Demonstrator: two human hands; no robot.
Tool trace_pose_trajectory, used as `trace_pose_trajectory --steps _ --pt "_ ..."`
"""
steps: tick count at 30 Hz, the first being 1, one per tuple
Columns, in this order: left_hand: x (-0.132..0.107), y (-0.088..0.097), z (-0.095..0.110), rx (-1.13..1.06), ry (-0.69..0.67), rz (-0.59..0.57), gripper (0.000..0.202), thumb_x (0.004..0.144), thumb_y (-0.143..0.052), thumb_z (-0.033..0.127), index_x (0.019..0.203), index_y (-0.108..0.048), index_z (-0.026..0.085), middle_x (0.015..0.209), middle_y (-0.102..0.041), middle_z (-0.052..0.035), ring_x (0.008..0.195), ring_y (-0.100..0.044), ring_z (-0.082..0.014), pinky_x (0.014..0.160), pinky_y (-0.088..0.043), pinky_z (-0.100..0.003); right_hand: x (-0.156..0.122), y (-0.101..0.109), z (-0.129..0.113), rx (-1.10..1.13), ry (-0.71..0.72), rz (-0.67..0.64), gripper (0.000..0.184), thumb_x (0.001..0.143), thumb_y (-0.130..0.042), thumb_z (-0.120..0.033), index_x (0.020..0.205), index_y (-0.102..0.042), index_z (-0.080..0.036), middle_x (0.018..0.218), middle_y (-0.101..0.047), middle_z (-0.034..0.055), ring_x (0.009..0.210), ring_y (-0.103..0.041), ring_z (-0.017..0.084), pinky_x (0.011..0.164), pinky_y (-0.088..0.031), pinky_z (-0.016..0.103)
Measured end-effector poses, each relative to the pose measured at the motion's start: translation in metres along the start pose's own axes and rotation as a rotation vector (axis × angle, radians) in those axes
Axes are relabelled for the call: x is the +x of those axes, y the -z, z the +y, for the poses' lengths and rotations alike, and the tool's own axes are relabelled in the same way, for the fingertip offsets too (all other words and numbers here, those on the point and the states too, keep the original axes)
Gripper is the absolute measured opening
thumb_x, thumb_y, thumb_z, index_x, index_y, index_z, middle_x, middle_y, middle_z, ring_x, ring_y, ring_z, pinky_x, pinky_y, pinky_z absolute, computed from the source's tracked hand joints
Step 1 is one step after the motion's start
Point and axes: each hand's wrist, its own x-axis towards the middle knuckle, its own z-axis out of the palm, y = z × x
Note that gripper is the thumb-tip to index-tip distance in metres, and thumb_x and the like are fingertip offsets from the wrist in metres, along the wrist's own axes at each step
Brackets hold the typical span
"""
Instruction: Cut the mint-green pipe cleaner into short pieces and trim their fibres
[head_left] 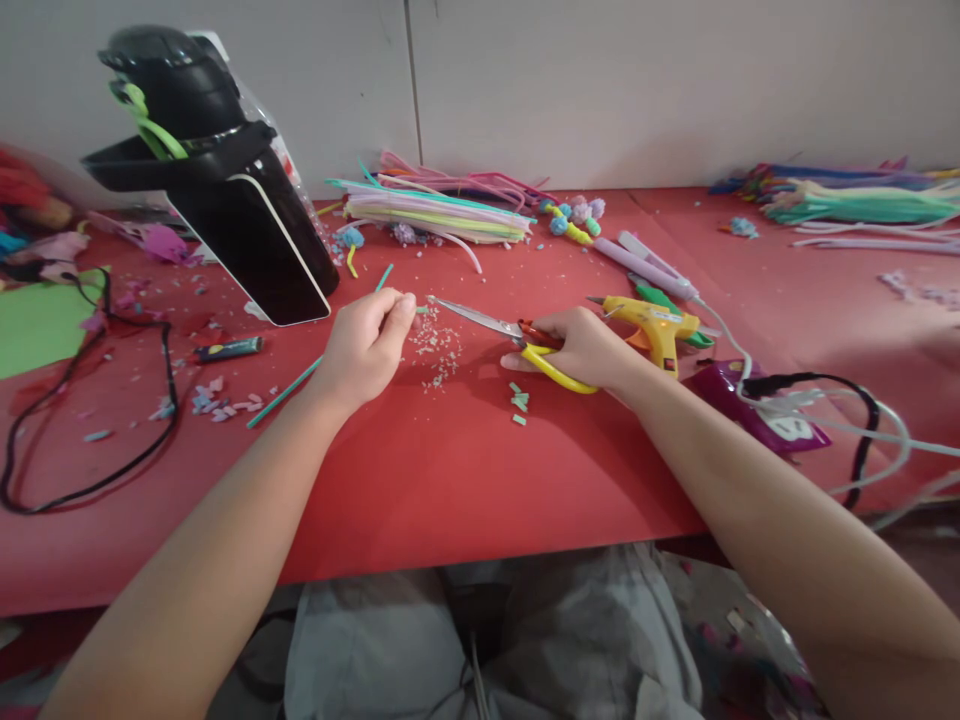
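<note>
My left hand (pixel 371 345) is closed in a pinch, with the short green end of a pipe cleaner (pixel 422 310) sticking out past the thumb. A longer green pipe cleaner (pixel 285 392) runs beneath this hand; whether it is held is unclear. My right hand (pixel 574 350) grips yellow-handled scissors (pixel 480 318), their blades pointing left and looking together, tips close to the pinched piece. Fine pale clippings (pixel 439 360) lie scattered below the blades. Several short cut green pieces (pixel 518 398) rest on the red table (pixel 450 480) near my right hand.
A black bottle in a holder (pixel 247 230) stands at the back left. Bundled pipe cleaners (pixel 442 212) lie along the wall. On the right are a yellow glue gun (pixel 652 328), a lilac corded tool (pixel 645 268) and a purple power strip (pixel 757 405). A black cord (pixel 169 380) loops at left.
</note>
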Motion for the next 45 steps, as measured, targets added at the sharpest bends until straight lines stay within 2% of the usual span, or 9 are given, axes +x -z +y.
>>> trace_pose_trajectory --steps 13,24,31,38,45 --pt "-0.0005 0.0001 0.0046 0.027 -0.019 0.006 0.038 0.101 -0.045 0.028 0.065 -0.041 0.020 0.059 -0.044 0.0021 0.059 -0.044 -0.0127 0.059 -0.033 -0.030 -0.0011 -0.0001 0.0000 0.004 0.014 -0.020 0.066 0.067 -0.074 -0.074 0.061 -0.037 -0.021 0.062 -0.027 -0.0042 0.061 -0.022 0.010 0.053 -0.019 0.029" --pt "0.0001 0.0004 0.0057 0.032 0.016 -0.013 0.037 0.102 -0.044 0.030 0.066 -0.044 0.020 0.058 -0.046 0.0016 0.061 -0.049 -0.0137 0.060 -0.036 -0.029 -0.0003 0.0003 0.0000 -0.023 0.011 -0.035 0.068 0.065 -0.072 -0.080 0.062 -0.041 -0.020 0.060 -0.031 -0.0051 0.061 -0.025 0.010 0.056 -0.019 0.030" --pt "-0.0003 -0.0002 0.0042 0.018 0.008 -0.008 0.035 0.101 -0.044 0.033 0.070 -0.050 0.020 0.060 -0.050 0.0008 0.060 -0.050 -0.0141 0.060 -0.038 -0.029 -0.0007 0.0001 -0.0007 -0.027 0.007 -0.011 0.072 0.062 -0.072 -0.083 0.060 -0.038 -0.020 0.060 -0.029 -0.0048 0.060 -0.024 0.010 0.053 -0.018 0.030" --pt "-0.0006 -0.0006 0.0020 0.034 0.002 0.003 0.033 0.102 -0.044 0.034 0.073 -0.052 0.020 0.061 -0.052 0.0006 0.061 -0.051 -0.0142 0.061 -0.039 -0.029 -0.0013 0.0006 -0.0022 -0.008 -0.001 -0.005 0.068 0.065 -0.073 -0.078 0.062 -0.039 -0.020 0.061 -0.029 -0.0048 0.060 -0.024 0.010 0.055 -0.019 0.030" --pt "-0.0007 0.0001 0.0030 0.037 0.002 0.012 0.034 0.101 -0.045 0.034 0.070 -0.049 0.020 0.060 -0.048 0.0013 0.059 -0.047 -0.0135 0.059 -0.037 -0.029 -0.0013 0.0011 -0.0006 -0.006 0.018 -0.026 0.067 0.066 -0.074 -0.076 0.062 -0.037 -0.020 0.062 -0.027 -0.0052 0.062 -0.023 0.010 0.056 -0.018 0.030"
